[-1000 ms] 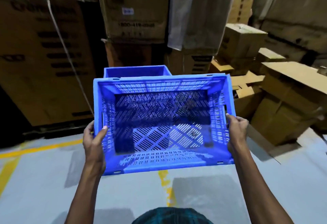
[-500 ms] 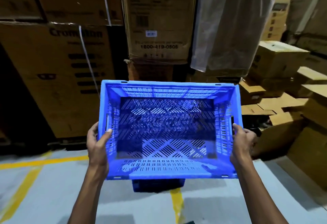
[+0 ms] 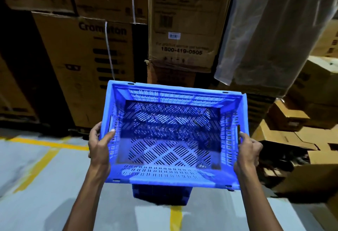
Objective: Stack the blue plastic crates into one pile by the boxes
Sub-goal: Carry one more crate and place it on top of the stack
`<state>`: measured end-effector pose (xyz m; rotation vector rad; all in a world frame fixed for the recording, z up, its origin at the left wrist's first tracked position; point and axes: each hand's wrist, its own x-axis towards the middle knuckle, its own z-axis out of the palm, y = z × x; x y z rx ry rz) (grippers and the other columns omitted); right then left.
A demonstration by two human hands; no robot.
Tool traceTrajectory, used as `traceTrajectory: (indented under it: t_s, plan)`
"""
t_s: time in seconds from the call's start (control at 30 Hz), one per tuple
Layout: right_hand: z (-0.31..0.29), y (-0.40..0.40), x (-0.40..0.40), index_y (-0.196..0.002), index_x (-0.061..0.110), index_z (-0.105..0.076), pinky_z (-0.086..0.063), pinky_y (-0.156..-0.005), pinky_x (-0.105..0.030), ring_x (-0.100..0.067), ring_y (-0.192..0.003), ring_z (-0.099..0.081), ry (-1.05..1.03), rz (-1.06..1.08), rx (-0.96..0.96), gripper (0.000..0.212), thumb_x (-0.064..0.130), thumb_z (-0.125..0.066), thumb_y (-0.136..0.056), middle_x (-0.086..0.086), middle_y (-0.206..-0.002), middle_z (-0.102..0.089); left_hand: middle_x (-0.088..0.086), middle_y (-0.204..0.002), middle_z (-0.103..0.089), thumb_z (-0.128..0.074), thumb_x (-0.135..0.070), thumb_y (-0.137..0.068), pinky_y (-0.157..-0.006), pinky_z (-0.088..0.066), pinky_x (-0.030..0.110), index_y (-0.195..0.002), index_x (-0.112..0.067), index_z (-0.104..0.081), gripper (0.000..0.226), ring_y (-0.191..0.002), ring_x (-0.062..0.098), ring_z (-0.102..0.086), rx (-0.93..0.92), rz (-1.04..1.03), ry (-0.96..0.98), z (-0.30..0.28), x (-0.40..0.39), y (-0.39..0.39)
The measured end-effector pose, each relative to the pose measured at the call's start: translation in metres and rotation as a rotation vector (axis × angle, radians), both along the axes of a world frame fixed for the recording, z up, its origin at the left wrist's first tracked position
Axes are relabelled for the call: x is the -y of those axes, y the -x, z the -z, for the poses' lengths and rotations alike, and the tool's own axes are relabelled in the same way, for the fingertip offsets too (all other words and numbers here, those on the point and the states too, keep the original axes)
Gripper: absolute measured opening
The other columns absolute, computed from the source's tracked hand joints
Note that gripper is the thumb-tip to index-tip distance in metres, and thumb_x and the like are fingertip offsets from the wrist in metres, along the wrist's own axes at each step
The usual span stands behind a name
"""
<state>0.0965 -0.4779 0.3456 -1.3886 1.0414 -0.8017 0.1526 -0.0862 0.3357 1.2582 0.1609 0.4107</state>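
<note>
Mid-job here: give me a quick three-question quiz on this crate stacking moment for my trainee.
1. True or false: the held crate has items inside.
2. Multiple choice: the crate is held by A) the left hand alone, B) the right hand alone, C) both.
3. What shows just under the crate's near edge?

Key: 1. False, it is empty. 2. C, one hand on each short side. 3. Part of a darker blue crate standing on the grey floor.

blue slotted crate (image 3: 170, 176), brown boxes (image 3: 182, 20)
</note>
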Motion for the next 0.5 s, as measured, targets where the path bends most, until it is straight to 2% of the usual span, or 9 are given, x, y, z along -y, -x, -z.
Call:
traceTrajectory:
  t_s: [0.07, 0.1, 0.17, 0.23, 0.3, 0.37, 0.5]
  plan:
    - [-0.005, -0.017, 0.008, -0.098, 0.010, -0.062, -0.043, -0.089, -0.044, -0.033, -0.083, -0.061, -0.006, 0.000, 0.003, 0.068, 0.069, -0.057, -0.064, -0.008, -0.084, -0.068, 0.004, -0.110, -0.064, -0.063, -0.003, -0.089, -0.073, -0.051, 0.015, -0.133, -0.005, -0.052, 0.045, -0.089, 0.014, -0.061, -0.007, -0.029, -0.030, -0.008, 0.009, -0.015]
    - [-0.007, -0.027, 0.012, -0.097, 0.010, -0.062, -0.039, -0.084, -0.042, -0.034, -0.083, -0.063, -0.011, 0.007, -0.017, 0.071, 0.071, -0.057, -0.062, -0.006, -0.083, -0.067, 0.005, -0.111, -0.063, -0.063, -0.003, -0.089, -0.073, -0.050, 0.016, -0.132, -0.006, -0.052, 0.045, -0.088, 0.014, -0.061, -0.011, -0.048, -0.041, -0.012, 0.014, -0.023]
    - [-0.012, -0.050, 0.018, -0.098, 0.010, -0.063, -0.036, -0.083, -0.040, -0.038, -0.088, -0.066, 0.002, 0.006, -0.057, 0.074, 0.073, -0.056, -0.060, -0.005, -0.082, -0.066, 0.006, -0.112, -0.064, -0.068, -0.009, -0.085, -0.082, -0.052, 0.028, -0.128, -0.012, -0.054, 0.045, -0.094, 0.019, -0.062, -0.054, -0.119, -0.051, -0.018, 0.021, -0.046]
    - [-0.025, -0.073, 0.017, -0.099, 0.010, -0.064, -0.044, -0.094, -0.042, -0.036, -0.090, -0.067, 0.026, 0.000, -0.101, 0.074, 0.071, -0.055, -0.059, -0.005, -0.086, -0.070, -0.002, -0.104, -0.066, -0.073, -0.024, -0.075, -0.095, -0.050, 0.040, -0.115, -0.031, -0.057, 0.043, -0.101, 0.023, -0.064, -0.121, -0.222, -0.095, -0.019, 0.021, -0.077]
    - [-0.040, -0.097, 0.011, -0.098, 0.012, -0.061, -0.042, -0.104, -0.049, -0.031, -0.092, -0.065, 0.042, 0.005, -0.112, 0.067, 0.067, -0.056, -0.061, -0.003, -0.094, -0.071, -0.011, -0.094, -0.065, -0.071, -0.044, -0.063, -0.100, -0.047, 0.050, -0.098, -0.046, -0.053, 0.040, -0.105, 0.026, -0.063, -0.202, -0.296, -0.170, -0.022, 0.019, -0.110]
    - [-0.050, -0.125, 0.008, -0.097, 0.012, -0.061, -0.043, -0.105, -0.051, -0.031, -0.094, -0.065, 0.047, 0.015, -0.132, 0.065, 0.066, -0.057, -0.061, -0.004, -0.098, -0.072, -0.011, -0.091, -0.065, -0.066, -0.054, -0.058, -0.101, -0.045, 0.053, -0.095, -0.047, -0.050, 0.041, -0.107, 0.027, -0.061, -0.261, -0.328, -0.237, -0.028, 0.017, -0.146]
    - [-0.062, -0.174, 0.004, -0.104, 0.005, -0.064, -0.047, -0.101, -0.051, -0.038, -0.095, -0.067, 0.067, 0.011, -0.215, 0.080, 0.069, -0.051, -0.058, -0.014, -0.100, -0.074, -0.006, -0.088, -0.067, -0.063, -0.059, -0.055, -0.099, -0.047, 0.051, -0.094, -0.038, -0.054, 0.046, -0.100, 0.027, -0.063, -0.344, -0.291, -0.265, -0.031, 0.011, -0.218]
